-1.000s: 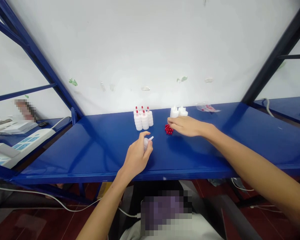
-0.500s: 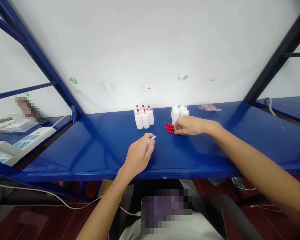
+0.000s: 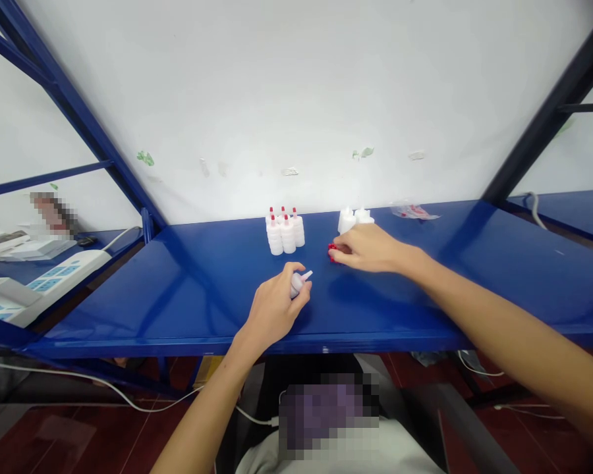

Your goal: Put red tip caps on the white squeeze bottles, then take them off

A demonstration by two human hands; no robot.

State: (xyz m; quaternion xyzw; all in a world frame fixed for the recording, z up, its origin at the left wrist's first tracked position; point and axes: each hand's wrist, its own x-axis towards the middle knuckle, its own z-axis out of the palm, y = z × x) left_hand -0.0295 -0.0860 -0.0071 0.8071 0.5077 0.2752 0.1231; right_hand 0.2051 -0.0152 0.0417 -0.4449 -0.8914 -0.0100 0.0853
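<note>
My left hand [image 3: 279,299] is closed around a white squeeze bottle [image 3: 296,284], whose bare pointed nozzle tilts up to the right. The bottle is held over the blue table, and most of its body is hidden by my fingers. My right hand [image 3: 368,249] is over a small pile of red caps [image 3: 333,253], fingers curled and thumb against the pile's near side. It covers most of the caps, and whatever its fingertips pinch is hidden. Behind and left stands a group of white bottles with red caps [image 3: 285,236]. White bottles with bare nozzles [image 3: 346,220] stand behind my right hand.
A clear plastic bag [image 3: 414,210] with red bits lies at the table's back right. The blue table [image 3: 197,289] meets a white wall [image 3: 296,99] behind. Blue frame posts [image 3: 93,118] rise at both sides. A white power strip [image 3: 49,289] is at the left.
My right hand drew back to the right, uncovering the caps, then moved left over them again. The left hand shifted slightly right, and its bottle's nozzle now shows more.
</note>
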